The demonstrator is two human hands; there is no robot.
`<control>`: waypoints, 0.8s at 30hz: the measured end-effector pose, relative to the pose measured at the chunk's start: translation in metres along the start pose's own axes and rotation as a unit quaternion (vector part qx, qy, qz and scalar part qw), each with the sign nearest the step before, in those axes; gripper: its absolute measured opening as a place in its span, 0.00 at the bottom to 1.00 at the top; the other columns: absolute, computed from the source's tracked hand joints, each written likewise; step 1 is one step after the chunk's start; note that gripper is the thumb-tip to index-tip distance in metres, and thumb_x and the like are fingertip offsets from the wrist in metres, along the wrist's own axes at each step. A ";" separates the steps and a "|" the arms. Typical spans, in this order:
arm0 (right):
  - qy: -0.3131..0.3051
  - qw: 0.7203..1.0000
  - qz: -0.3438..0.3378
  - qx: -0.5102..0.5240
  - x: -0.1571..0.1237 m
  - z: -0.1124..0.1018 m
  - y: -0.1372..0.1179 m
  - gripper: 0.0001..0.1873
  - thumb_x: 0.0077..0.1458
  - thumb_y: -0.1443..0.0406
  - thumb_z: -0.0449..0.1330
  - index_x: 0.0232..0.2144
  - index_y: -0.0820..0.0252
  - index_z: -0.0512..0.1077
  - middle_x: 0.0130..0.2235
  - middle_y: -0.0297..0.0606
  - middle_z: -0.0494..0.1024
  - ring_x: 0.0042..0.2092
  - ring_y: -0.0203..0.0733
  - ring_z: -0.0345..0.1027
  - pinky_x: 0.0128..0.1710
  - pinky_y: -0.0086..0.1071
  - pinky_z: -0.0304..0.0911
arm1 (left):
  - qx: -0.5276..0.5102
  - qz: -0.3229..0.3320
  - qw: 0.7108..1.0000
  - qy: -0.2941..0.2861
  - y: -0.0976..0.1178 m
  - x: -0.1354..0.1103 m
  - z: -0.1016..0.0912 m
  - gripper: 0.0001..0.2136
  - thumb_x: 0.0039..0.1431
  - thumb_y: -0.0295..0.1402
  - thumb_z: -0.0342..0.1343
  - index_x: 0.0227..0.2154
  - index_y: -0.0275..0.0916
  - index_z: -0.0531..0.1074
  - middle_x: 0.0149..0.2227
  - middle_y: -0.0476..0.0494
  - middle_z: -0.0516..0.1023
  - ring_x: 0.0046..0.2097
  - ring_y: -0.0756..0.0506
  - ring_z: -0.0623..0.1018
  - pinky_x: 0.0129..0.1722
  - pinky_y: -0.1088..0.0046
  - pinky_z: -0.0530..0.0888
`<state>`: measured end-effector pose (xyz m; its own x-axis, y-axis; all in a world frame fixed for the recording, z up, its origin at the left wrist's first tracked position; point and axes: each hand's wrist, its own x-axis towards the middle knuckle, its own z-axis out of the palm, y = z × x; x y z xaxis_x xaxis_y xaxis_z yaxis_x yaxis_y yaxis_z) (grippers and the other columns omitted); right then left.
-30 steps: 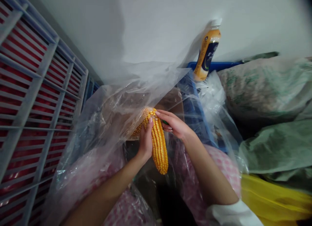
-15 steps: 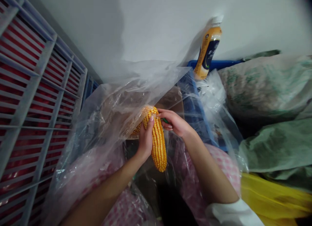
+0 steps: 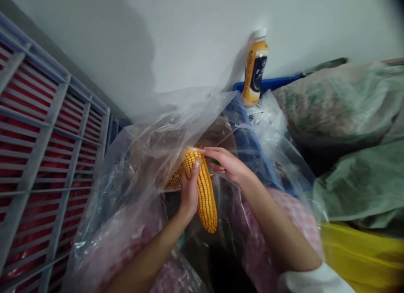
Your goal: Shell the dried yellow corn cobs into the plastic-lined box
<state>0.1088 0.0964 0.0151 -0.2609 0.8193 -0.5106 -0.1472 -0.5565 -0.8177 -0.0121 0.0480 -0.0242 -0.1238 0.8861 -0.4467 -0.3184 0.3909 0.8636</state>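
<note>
A yellow corn cob stands nearly upright in the middle of the view, its pointed tip down. My left hand is wrapped round its left side, thumb lying along the kernels. My right hand is closed at the cob's top end, fingertips on the kernels, with a small green thing partly hidden in the fingers. A large clear plastic bag opens behind and around the cob, and loose kernels show inside it beside the cob's top.
A grey slatted crate wall with red behind it fills the left. An orange drink bottle stands on a blue crate by the white wall. Green woven sacks and a yellow bag lie to the right.
The view has shifted a little to the right and down. Both hands keep their hold on the cob, with the right hand's fingers curled tighter at its top.
</note>
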 end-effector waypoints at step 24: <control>-0.041 0.994 0.063 0.082 0.004 0.005 0.003 0.05 0.47 0.64 0.53 0.24 0.59 0.62 0.11 0.19 0.52 0.13 0.25 0.36 0.13 0.22 0.32 | 0.066 0.041 0.997 0.017 -0.004 0.006 -0.005 0.23 0.51 0.49 0.55 0.44 0.37 0.69 0.41 0.43 0.76 0.42 0.44 0.75 0.42 0.69 0.70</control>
<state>0.1024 0.0970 0.0124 -0.3638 0.7315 -0.5767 -0.2609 -0.6743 -0.6908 -0.0162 0.0505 -0.0316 -0.1764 0.9081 -0.3798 -0.1795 0.3497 0.9195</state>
